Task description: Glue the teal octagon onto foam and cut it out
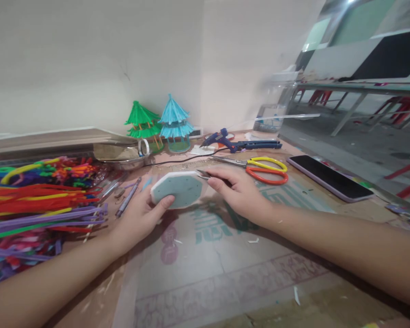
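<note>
Cardboard-covered table (pixel 225 264), pale green octagonal foam piece (pixel 179 189)

Bare tabletop (pixel 225 269) lies open at six o'clock, toward the person. Pipe cleaners (pixel 37 200) crowd nine o'clock. Scissors (pixel 263 169) and a phone (pixel 330 176) block three o'clock; a glue gun (pixel 241 143) and two small pavilions (pixel 160 123) stand at twelve.

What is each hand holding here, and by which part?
The left hand grips the white octagonal piece by its left edge. The right hand holds a small metal tool with only its tip showing.
</note>
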Tool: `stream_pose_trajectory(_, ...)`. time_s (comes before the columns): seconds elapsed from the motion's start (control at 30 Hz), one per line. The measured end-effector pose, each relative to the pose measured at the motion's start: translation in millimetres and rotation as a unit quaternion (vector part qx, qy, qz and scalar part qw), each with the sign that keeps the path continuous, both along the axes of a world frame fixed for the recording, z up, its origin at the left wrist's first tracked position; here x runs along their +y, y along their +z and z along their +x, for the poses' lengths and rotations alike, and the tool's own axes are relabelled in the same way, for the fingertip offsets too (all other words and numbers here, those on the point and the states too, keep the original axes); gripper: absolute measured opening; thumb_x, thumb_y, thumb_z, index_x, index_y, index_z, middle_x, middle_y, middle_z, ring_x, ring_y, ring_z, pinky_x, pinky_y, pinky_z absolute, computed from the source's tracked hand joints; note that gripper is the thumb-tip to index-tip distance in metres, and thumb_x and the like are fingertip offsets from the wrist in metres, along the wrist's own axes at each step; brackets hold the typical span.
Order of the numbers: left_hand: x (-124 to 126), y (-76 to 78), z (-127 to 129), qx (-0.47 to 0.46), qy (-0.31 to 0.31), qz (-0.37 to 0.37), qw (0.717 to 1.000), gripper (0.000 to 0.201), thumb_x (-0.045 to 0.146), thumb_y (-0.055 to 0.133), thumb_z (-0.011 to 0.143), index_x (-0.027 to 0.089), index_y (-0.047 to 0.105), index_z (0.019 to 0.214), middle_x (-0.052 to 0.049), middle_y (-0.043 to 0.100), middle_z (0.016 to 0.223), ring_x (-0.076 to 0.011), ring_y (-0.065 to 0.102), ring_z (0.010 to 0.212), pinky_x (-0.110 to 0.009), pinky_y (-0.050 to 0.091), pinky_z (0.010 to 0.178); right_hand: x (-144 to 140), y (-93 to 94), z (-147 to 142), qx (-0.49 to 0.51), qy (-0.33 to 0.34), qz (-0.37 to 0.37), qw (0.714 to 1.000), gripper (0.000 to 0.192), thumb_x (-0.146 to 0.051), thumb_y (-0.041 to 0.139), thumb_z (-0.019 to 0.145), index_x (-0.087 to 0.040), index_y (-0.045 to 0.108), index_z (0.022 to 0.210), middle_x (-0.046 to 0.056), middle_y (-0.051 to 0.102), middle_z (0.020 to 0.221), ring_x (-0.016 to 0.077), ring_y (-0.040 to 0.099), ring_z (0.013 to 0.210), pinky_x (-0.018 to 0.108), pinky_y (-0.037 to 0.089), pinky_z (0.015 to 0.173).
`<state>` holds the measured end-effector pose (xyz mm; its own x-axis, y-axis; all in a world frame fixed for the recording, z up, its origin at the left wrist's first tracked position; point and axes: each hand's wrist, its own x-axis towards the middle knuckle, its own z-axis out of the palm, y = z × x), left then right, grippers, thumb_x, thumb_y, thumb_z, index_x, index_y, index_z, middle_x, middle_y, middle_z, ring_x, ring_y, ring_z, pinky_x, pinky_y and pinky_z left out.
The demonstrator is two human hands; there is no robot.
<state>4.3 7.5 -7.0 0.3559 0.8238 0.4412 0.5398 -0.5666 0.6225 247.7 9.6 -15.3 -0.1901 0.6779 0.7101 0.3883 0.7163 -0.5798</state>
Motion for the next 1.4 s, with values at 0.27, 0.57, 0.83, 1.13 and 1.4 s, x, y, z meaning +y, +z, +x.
stream_pose_trajectory(0.27, 0.6, 0.2, 1.4, -0.012, 0.003, -0.008, 1.000, 0.030, 0.046, 0.055, 0.087, 0.020, 0.064, 0.100, -0.004, 0.071, 0.089, -0.0234, 0.067, 0.084, -0.034, 0.056, 0.077, -0.6, -1.4, 3.6, -0.048, -0.008, 0.058, 0.997, 0.030, -0.035, 0.056, 0.096, -0.017, 0.076, 0.110, 0.006, 0.075, 0.085, 0.0187, 0.068, 0.074, 0.031, 0.054, 0.068)
stream_pose_trajectory(0.57, 0.4, -4.8, -5.0, 0.027, 0.019, -0.020, 0.999, 0.037, 0.052, 0.055, 0.086, 0.017, 0.066, 0.095, -0.005, 0.072, 0.081, -0.0244, 0.066, 0.078, -0.033, 0.054, 0.066, -1.3, -1.3, 4.0, -0.060, -0.001, 0.094, 0.994, 0.027, -0.032, 0.054, 0.098, -0.018, 0.075, 0.111, 0.004, 0.072, 0.082, 0.0162, 0.061, 0.070, 0.029, 0.050, 0.067)
stream_pose_trajectory(0.83, -4.3, 0.5, -0.1, 0.027, 0.014, -0.006, 1.000, 0.037, 0.049, 0.056, 0.086, 0.018, 0.066, 0.103, -0.005, 0.075, 0.091, -0.0251, 0.067, 0.083, -0.033, 0.055, 0.068, -3.5, 3.0, 4.5, -0.062, 0.006, 0.075, 0.995, 0.028, -0.031, 0.054, 0.098, -0.018, 0.075, 0.111, 0.004, 0.069, 0.078, 0.0165, 0.062, 0.072, 0.029, 0.050, 0.067)
stream_pose_trajectory(1.13, -2.1, 3.2, 3.5, -0.070, 0.033, -0.023, 0.997, 0.041, 0.044, 0.065, 0.081, 0.018, 0.058, 0.111, -0.008, 0.070, 0.105, -0.0223, 0.066, 0.090, -0.034, 0.057, 0.077, -1.1, 2.9, 1.6, 0.025, 0.000, -0.025, 0.999, 0.029, -0.033, 0.057, 0.093, -0.014, 0.075, 0.105, 0.011, 0.077, 0.101, 0.0219, 0.070, 0.091, 0.036, 0.055, 0.081)
stream_pose_trajectory(1.4, -2.0, 6.0, 3.8, -0.043, 0.028, -0.048, 0.998, 0.041, 0.048, 0.068, 0.076, 0.018, 0.065, 0.104, -0.007, 0.070, 0.098, -0.0243, 0.066, 0.087, -0.037, 0.057, 0.075, -6.2, 3.7, -5.9, 0.013, 0.036, -0.098, 0.994, 0.012, -0.026, 0.064, 0.085, -0.017, 0.070, 0.092, 0.000, 0.068, 0.074, 0.0128, 0.059, 0.063, 0.024, 0.045, 0.057)
